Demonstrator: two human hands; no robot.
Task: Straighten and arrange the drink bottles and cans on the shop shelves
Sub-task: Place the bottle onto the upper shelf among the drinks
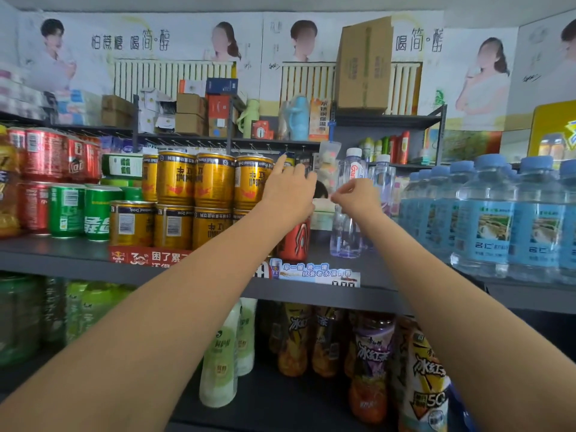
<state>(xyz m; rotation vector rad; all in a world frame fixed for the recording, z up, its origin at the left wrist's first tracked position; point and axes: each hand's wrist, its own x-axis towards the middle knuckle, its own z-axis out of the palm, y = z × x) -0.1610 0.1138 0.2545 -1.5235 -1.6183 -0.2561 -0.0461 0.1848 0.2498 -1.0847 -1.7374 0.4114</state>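
- left hand [288, 191], fingers extended and relaxed, reaches over the gold cans [215, 180] stacked just to its left.
- right hand [358, 198], fingers curled with nothing visibly held, sits before the clear bottles [350, 201].

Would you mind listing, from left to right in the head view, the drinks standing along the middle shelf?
Red cans → green cans → gold cans → dark red can behind the left hand → clear water bottles behind the right hand → blue-capped water bottles.
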